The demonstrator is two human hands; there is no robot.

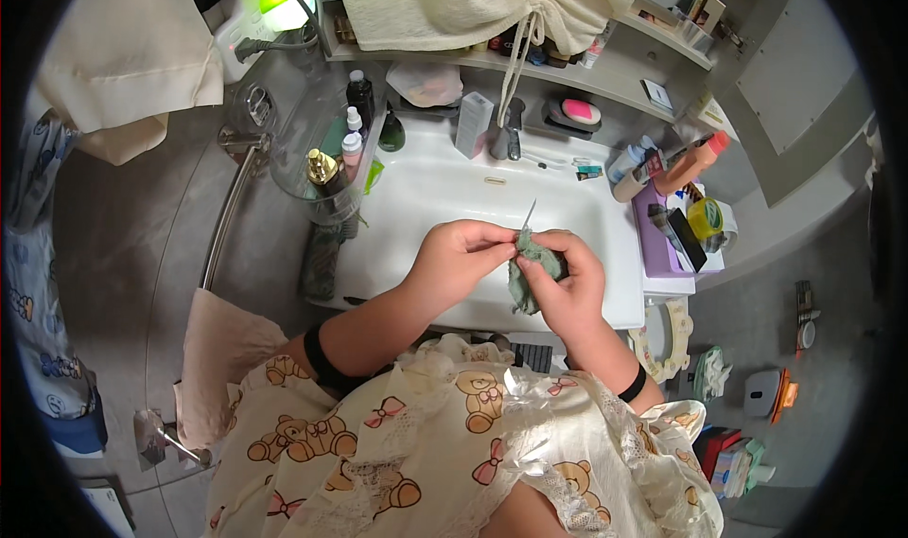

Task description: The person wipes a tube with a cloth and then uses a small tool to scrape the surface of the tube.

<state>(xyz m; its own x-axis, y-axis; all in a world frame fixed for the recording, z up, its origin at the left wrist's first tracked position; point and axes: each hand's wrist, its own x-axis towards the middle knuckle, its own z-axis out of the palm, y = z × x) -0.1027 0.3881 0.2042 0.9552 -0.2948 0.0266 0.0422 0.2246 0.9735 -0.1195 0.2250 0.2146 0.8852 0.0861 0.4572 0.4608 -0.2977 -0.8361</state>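
Observation:
Over the front part of the white sink, both of my hands are closed on a crumpled grey-green cloth. My left hand pinches its upper left edge between thumb and fingertips. On the other side, my right hand grips it with the thumb pressed on its front and the fingers curled behind. A thin, pale, pointed strip sticks up from the top of the cloth between the two hands; what it is I cannot make out. Part of the cloth is hidden by my right fingers.
Behind the hands stands the faucet, beside a white box. Bottles fill a clear rack on the left. A purple box holding several items is on the right. A cream garment hangs from above, its cord dangling near the faucet.

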